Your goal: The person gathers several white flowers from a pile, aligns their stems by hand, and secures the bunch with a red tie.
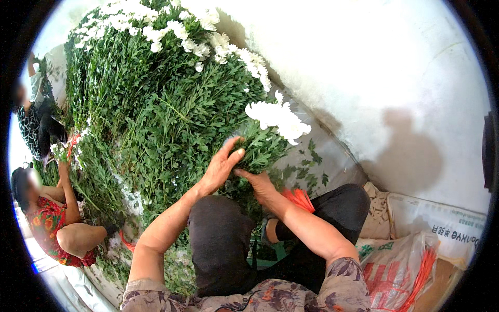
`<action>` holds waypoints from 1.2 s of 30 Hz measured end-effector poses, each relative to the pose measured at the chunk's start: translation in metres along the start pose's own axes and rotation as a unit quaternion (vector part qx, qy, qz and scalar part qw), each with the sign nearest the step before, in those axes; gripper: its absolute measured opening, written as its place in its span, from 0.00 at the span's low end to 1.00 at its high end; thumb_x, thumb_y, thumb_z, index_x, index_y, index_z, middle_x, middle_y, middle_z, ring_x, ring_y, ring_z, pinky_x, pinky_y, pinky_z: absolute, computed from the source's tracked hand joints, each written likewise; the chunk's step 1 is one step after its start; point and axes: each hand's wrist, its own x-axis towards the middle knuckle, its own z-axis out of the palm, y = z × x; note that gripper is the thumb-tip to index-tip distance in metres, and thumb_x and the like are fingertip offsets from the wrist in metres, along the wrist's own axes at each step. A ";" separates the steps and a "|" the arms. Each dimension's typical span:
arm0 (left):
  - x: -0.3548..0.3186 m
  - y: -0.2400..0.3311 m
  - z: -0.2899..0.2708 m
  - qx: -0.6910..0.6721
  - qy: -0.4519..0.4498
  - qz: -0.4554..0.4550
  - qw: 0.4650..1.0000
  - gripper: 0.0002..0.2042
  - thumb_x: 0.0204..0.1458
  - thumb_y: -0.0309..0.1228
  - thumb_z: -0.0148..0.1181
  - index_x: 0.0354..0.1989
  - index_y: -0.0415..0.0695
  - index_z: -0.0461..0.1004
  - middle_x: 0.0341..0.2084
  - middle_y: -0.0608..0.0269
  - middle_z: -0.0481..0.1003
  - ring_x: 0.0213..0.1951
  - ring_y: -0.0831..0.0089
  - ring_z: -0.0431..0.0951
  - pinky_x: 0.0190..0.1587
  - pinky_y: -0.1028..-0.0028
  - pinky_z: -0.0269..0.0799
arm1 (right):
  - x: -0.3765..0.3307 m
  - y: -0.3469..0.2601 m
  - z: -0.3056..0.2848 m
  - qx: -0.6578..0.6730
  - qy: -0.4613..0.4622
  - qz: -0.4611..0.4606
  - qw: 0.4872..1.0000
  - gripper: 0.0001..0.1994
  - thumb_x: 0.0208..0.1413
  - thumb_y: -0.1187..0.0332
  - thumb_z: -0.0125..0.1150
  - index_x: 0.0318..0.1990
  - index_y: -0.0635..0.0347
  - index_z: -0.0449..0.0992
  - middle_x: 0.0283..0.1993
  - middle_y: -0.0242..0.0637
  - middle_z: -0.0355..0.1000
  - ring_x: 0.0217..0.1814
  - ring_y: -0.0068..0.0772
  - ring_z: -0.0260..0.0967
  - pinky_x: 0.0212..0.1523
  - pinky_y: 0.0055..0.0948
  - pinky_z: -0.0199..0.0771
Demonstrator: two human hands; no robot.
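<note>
In front of my knees is a bunch of white chrysanthemums [280,120], its blooms tilted up and to the right. My left hand [221,169] curls round the near left side of its leafy stems, thumb and forefinger pressed to the leaves. Lower down, my right hand [258,183] grips the same bunch, with most of its fingers hidden by leaves and by the hand itself. Left of and beyond both hands rises a large heap of cut chrysanthemums [161,104], green leaves below and white flowers along the far edge.
Red-orange strips [298,199] lie by my right thigh. A clear plastic bag [397,265] with more strips and a printed white box [434,221] stand at the right. A white wall [364,67] bounds the far right. Two people, one in a red patterned top [47,229], sit at the left.
</note>
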 end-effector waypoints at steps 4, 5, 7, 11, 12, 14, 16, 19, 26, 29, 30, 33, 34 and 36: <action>0.009 0.021 -0.004 0.131 0.065 -0.025 0.989 0.14 0.56 0.32 0.56 0.48 0.40 0.69 0.33 0.61 0.70 0.38 0.75 0.68 0.46 0.75 0.66 | -0.001 0.003 0.001 -0.016 0.015 0.020 1.000 0.28 0.45 0.69 0.72 0.54 0.64 0.69 0.51 0.35 0.71 0.53 0.31 0.68 0.54 0.34 0.69; 0.011 0.016 -0.005 0.097 0.089 -0.006 0.991 0.14 0.54 0.31 0.57 0.46 0.39 0.70 0.30 0.62 0.70 0.35 0.74 0.69 0.44 0.75 0.67 | -0.002 -0.001 0.002 -0.008 0.008 0.033 0.999 0.27 0.45 0.68 0.73 0.54 0.64 0.70 0.51 0.36 0.72 0.53 0.30 0.68 0.54 0.34 0.69; 0.015 0.008 -0.012 0.212 0.141 0.120 0.960 0.13 0.55 0.31 0.57 0.46 0.39 0.70 0.32 0.62 0.71 0.36 0.75 0.69 0.44 0.75 0.67 | -0.006 -0.006 0.006 0.010 0.004 0.059 0.998 0.27 0.44 0.67 0.73 0.53 0.65 0.71 0.50 0.36 0.72 0.53 0.30 0.68 0.54 0.33 0.68; 0.011 0.010 -0.010 0.093 0.131 0.064 0.985 0.11 0.56 0.28 0.55 0.47 0.40 0.71 0.38 0.64 0.70 0.42 0.78 0.68 0.46 0.77 0.65 | -0.010 -0.012 0.005 0.007 0.015 0.076 0.997 0.27 0.44 0.66 0.73 0.52 0.66 0.72 0.50 0.36 0.73 0.53 0.29 0.69 0.56 0.33 0.66; 0.009 0.010 -0.010 0.023 0.120 0.026 0.992 0.11 0.56 0.27 0.55 0.47 0.40 0.70 0.39 0.64 0.70 0.43 0.79 0.68 0.47 0.77 0.65 | -0.010 -0.013 0.006 -0.005 0.016 0.071 0.997 0.27 0.44 0.66 0.73 0.52 0.66 0.72 0.50 0.35 0.73 0.53 0.29 0.69 0.56 0.34 0.66; 0.006 0.011 -0.005 0.021 0.176 0.092 0.980 0.12 0.55 0.26 0.56 0.48 0.40 0.69 0.37 0.64 0.72 0.41 0.78 0.69 0.46 0.77 0.66 | -0.010 -0.013 0.006 0.002 0.002 0.075 0.997 0.27 0.44 0.66 0.73 0.52 0.66 0.72 0.50 0.36 0.73 0.53 0.30 0.68 0.57 0.35 0.65; 0.004 0.014 -0.001 0.037 0.190 0.117 0.974 0.13 0.55 0.25 0.57 0.49 0.41 0.67 0.37 0.65 0.72 0.40 0.79 0.69 0.45 0.77 0.67 | -0.010 -0.013 0.004 0.002 -0.007 0.071 0.997 0.27 0.45 0.66 0.73 0.53 0.65 0.71 0.51 0.36 0.72 0.54 0.30 0.68 0.58 0.35 0.64; -0.009 0.040 0.011 0.106 0.152 0.067 0.980 0.15 0.54 0.24 0.58 0.49 0.42 0.66 0.36 0.68 0.72 0.38 0.80 0.69 0.46 0.78 0.66 | -0.012 -0.016 0.005 0.009 -0.020 0.050 0.999 0.28 0.46 0.66 0.72 0.55 0.63 0.69 0.52 0.35 0.71 0.55 0.30 0.67 0.58 0.34 0.64; -0.002 0.022 0.017 -0.188 0.051 -0.005 0.981 0.12 0.53 0.22 0.60 0.45 0.40 0.72 0.37 0.68 0.75 0.38 0.80 0.73 0.43 0.77 0.71 | -0.004 0.000 0.007 0.021 -0.027 -0.043 0.998 0.32 0.48 0.65 0.71 0.59 0.59 0.63 0.57 0.34 0.65 0.58 0.30 0.63 0.57 0.33 0.64; -0.003 0.018 0.014 -0.196 0.054 -0.020 0.979 0.10 0.52 0.20 0.61 0.43 0.41 0.72 0.37 0.69 0.75 0.37 0.81 0.73 0.42 0.78 0.71 | -0.010 -0.004 0.013 0.004 -0.020 -0.038 0.999 0.31 0.47 0.64 0.72 0.58 0.59 0.63 0.55 0.33 0.65 0.56 0.30 0.63 0.56 0.33 0.65; -0.003 0.016 0.014 -0.194 0.053 -0.021 0.979 0.10 0.51 0.20 0.61 0.42 0.41 0.72 0.36 0.69 0.75 0.36 0.81 0.73 0.41 0.78 0.71 | -0.013 -0.006 0.015 -0.001 -0.018 -0.024 1.000 0.31 0.47 0.63 0.72 0.58 0.59 0.64 0.55 0.33 0.65 0.56 0.30 0.63 0.56 0.33 0.65; -0.004 0.020 0.017 -0.198 0.060 -0.045 0.977 0.12 0.46 0.17 0.64 0.36 0.44 0.69 0.33 0.71 0.74 0.35 0.82 0.72 0.40 0.78 0.69 | -0.011 -0.002 0.016 -0.015 0.002 -0.036 0.999 0.31 0.47 0.62 0.72 0.57 0.59 0.65 0.53 0.33 0.66 0.55 0.30 0.64 0.54 0.33 0.65; -0.005 0.024 0.017 -0.192 0.058 -0.044 0.979 0.13 0.45 0.17 0.64 0.36 0.44 0.69 0.33 0.71 0.74 0.35 0.82 0.72 0.40 0.78 0.69 | -0.010 -0.002 0.015 -0.021 0.013 -0.043 0.999 0.31 0.47 0.62 0.72 0.57 0.59 0.65 0.53 0.33 0.67 0.55 0.30 0.64 0.54 0.32 0.65; -0.005 0.029 0.016 -0.177 0.054 -0.041 0.982 0.13 0.44 0.16 0.64 0.36 0.44 0.69 0.32 0.72 0.73 0.35 0.81 0.71 0.40 0.78 0.68 | -0.010 -0.001 0.011 -0.032 0.037 -0.057 0.997 0.30 0.47 0.62 0.72 0.56 0.60 0.66 0.52 0.34 0.67 0.54 0.31 0.64 0.54 0.32 0.66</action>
